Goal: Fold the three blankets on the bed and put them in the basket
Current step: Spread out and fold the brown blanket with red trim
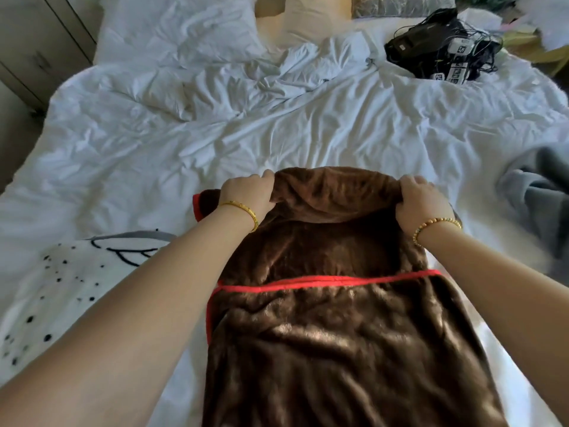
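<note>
A rumpled white duvet (277,124) covers the bed, creased most deeply toward its far middle. At the head of the bed lies a white pillow (172,29) on the left, with a pale yellow pillow (311,20) just beside it to the right. Near the far right corner, a black device (412,44) sits on the duvet amid a tangle of black cables (474,57) and small white tags. Further right a heap of pale, blurred items (529,23) cannot be made out. A light wooden cabinet (37,47) stands left of the bed.
</note>
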Demonstrator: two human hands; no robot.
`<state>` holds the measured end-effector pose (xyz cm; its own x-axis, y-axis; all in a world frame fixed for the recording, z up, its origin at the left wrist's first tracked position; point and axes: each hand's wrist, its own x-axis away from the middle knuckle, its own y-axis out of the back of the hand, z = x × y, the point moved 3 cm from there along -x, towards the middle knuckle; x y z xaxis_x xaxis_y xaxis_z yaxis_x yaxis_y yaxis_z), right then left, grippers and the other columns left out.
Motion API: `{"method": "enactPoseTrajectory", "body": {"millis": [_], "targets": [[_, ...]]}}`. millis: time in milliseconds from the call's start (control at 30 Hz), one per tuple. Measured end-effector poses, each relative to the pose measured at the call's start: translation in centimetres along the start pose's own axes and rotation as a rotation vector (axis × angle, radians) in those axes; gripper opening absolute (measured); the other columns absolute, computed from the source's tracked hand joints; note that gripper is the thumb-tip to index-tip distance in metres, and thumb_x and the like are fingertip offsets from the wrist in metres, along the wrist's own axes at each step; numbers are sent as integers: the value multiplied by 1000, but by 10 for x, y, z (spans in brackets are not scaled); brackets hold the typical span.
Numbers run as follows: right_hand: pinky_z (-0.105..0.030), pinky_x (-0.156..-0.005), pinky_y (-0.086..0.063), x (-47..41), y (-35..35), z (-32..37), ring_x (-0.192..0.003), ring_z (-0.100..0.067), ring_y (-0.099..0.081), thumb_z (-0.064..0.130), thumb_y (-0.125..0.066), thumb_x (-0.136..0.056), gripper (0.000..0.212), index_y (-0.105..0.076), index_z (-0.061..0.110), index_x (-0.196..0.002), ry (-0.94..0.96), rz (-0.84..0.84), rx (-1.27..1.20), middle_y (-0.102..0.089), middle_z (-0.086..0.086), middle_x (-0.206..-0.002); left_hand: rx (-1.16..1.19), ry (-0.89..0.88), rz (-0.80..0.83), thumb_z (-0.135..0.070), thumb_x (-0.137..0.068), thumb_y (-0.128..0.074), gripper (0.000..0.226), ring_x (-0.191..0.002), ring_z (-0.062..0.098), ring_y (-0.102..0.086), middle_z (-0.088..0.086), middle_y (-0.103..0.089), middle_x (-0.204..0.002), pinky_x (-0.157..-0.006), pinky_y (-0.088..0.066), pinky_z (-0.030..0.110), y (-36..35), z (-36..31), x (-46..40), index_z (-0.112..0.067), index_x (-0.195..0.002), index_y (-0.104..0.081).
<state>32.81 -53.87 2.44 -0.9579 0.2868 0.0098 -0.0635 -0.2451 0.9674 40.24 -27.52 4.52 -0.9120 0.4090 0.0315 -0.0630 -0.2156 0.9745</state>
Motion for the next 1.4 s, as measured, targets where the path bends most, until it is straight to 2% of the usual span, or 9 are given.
{"method": "enactPoseTrajectory", "body": {"millis": [100, 300, 600, 733, 833, 967, 1100, 1200, 1400], "targets": [[-35, -67, -31, 27, 30, -2, -98, -37, -49, -5, -43, -83, 21, -44, 5, -101, -44, -88, -35, -52, -20, -106, 20, -3, -86, -38, -92, -50, 35, -75, 28, -58, 9, -59, -96, -51, -31, 31, 21, -6, 34, -10, -113, -42], [-36, -68, -33, 85, 49, -1, -99, -37, -47, -7, -42, -81, 22, -42, 3, -101, 20, -219, -146, -51, -22, -107, 232, 128, -146, -34, -88, -56, 34, -103, 30, -50, 10, -56, -108, -67, -39, 35, 33, -18, 103, -9, -110, -51], [-34, -59, -29, 202, 94, -22, -96, -36, -47, -3, -46, -80, 25, -51, 1, -103, 246, -432, -43, -49, -20, -105, 280, 241, -328, -24, -85, -62, 30, -101, 37, -50, 18, -56, -107, -81, -43, 45, 76, -56, 233, -2, -105, -56], [-30, -51, -29, 266, 101, -37, -80, -39, -55, 3, -56, -81, 18, -55, 0, -99, 419, -443, -7, -53, -22, -97, 143, 169, -366, 2, -75, -67, 33, -89, 41, -53, 25, -55, -98, -71, -45, 47, 87, -73, 299, 1, -106, -54], [-28, -44, -30, 317, 80, -46, -63, -38, -60, 2, -67, -73, 26, -59, -1, -97, 557, -331, 70, -59, -21, -93, 43, 29, -241, 16, -66, -63, 39, -81, 39, -56, 24, -55, -92, -63, -47, 43, 64, -88, 351, 2, -102, -57], [-28, -35, -40, 373, 26, -69, -57, -28, -61, 7, -77, -62, 34, -63, 5, -93, 675, -77, 237, -63, -11, -84, 61, 13, 13, 13, -73, -52, 40, -88, 32, -54, 13, -52, -97, -60, -32, 33, 7, -106, 405, -7, -107, -54], [-36, -52, -50, 409, -26, -95, -76, -27, -63, 18, -65, -80, 36, -54, 9, -113, 639, 197, 225, -59, -6, -94, 105, -20, 150, 12, -70, -55, 46, -89, 26, -53, 6, -50, -96, -63, -33, 29, -40, -132, 434, -13, -109, -50], [-35, -52, -50, 429, -43, -108, -78, -25, -62, 18, -66, -79, 39, -54, 9, -115, 592, 238, 202, -59, -5, -94, 78, -48, 163, 11, -55, -74, 44, -71, 26, -57, 6, -56, -79, -55, -47, 33, -52, -143, 450, -10, -91, -60], [-26, -81, -41, 452, -68, -129, -101, -17, -50, 30, -40, -83, 43, -43, 20, -125, 497, 348, 256, -51, 5, -111, 102, 46, 650, -1, -83, -46, 43, -111, 23, -45, 5, -47, -121, -87, -39, 32, -85, -150, 465, -19, -121, -42]]}}
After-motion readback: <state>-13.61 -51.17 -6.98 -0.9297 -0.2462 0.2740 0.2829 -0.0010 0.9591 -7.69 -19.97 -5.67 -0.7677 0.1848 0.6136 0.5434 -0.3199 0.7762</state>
